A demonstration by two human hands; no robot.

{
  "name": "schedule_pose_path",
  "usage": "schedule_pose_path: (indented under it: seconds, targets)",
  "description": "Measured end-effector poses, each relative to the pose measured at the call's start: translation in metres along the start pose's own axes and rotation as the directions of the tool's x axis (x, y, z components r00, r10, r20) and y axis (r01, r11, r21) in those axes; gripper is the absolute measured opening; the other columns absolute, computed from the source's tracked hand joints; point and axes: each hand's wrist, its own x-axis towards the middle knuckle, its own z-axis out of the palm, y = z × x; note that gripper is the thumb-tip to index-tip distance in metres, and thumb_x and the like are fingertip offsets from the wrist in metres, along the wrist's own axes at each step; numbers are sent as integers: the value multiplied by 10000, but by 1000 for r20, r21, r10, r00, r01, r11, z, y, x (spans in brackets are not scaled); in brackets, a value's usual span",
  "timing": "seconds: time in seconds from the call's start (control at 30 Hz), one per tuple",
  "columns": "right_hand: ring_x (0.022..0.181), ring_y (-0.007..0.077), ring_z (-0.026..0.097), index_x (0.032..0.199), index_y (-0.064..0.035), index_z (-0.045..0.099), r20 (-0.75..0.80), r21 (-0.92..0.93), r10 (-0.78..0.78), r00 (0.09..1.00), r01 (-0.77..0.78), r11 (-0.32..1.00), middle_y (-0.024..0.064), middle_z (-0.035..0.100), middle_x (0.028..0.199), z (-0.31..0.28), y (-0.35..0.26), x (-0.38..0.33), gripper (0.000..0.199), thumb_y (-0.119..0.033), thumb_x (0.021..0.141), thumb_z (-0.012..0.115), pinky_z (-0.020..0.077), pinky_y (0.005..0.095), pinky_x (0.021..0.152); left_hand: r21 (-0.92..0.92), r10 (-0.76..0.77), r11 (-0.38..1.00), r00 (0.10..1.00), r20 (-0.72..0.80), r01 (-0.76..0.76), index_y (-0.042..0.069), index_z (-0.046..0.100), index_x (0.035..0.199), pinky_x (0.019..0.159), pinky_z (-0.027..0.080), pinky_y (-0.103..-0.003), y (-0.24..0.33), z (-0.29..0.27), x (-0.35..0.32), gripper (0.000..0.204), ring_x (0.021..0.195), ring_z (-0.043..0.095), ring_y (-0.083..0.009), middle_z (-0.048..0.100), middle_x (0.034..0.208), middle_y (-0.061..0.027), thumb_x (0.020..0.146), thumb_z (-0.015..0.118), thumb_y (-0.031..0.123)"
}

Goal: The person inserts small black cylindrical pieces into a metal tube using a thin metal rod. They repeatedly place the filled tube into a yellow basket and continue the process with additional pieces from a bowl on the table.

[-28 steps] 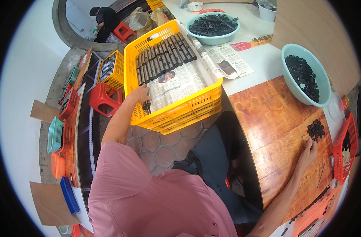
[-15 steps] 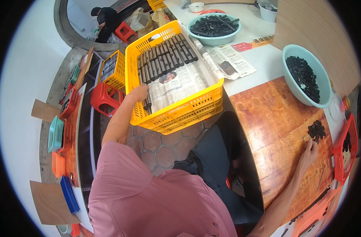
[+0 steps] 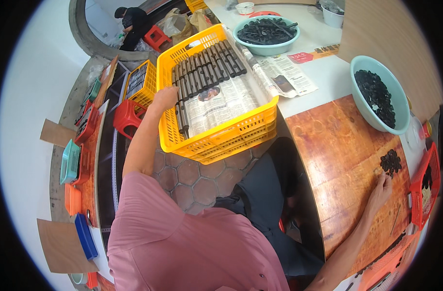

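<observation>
My left hand (image 3: pixel 166 98) reaches over the left side of a yellow plastic crate (image 3: pixel 221 127), its fingers curled at the upper end of a black tube (image 3: pixel 178 115). That tube lies along the crate's left wall beside another. Rows of black tubes (image 3: pixel 209 68) fill the crate's far part, on a newspaper lining (image 3: pixel 231 99). On the wooden board at right, my right hand (image 3: pixel 380 190) has its fingers drawn together at the near edge of a heap of small black pieces (image 3: pixel 390 162). What its fingertips hold, if anything, is too small to make out.
A wooden board (image 3: pixel 338 145) covers the table's near part. Two pale green basins (image 3: pixel 404 127) (image 3: pixel 265 50) hold black parts. Red baskets (image 3: pixel 421 194) stand at the right edge. Left are a red stool (image 3: pixel 127 116), another yellow crate (image 3: pixel 148 92) and a shelf. A person (image 3: pixel 133 24) sits far back.
My left hand has moved farther along the crate's left wall, uncovering two tubes lying there. My right hand stays by the heap. The view has shifted slightly.
</observation>
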Motion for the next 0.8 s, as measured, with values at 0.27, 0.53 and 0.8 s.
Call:
schedule_pose_path:
  seconds: [0.27, 0.53, 0.8]
  targets:
    - [677, 98, 350, 786, -17, 504, 3, -21, 13, 1000, -13, 1000, -15, 400, 705, 0, 8, 4, 394, -305, 1049, 558, 298, 292, 586, -33, 190, 982, 977, 97, -188, 16, 666, 1020, 869, 537, -507, 99, -18, -45, 195, 985, 695, -376, 720, 1054, -200, 899, 573, 137]
    - [682, 104, 379, 773, -28, 515, 47, -9, 1, 999, 0, 1000, -10, 427, 708, -1, 22, 7, 390, -303, 1045, 561, 328, 299, 599, -210, 446, 510, 466, -764, -834, 73, 707, 1072, 773, 553, -376, 300, -71, -121, 274, 901, 697, -249, 715, 1025, -82, 802, 664, 90]
    - [694, 116, 414, 765, -41, 542, -25, 159, 181, 983, -175, 972, -6, 458, 720, 7, -36, -11, 239, -176, 963, 537, 355, 307, 609, -192, 480, 9, 172, -860, -981, 39, 688, 1031, 816, 529, -338, 454, -103, -149, 221, 965, 673, -217, 684, 1049, -79, 831, 638, 120]
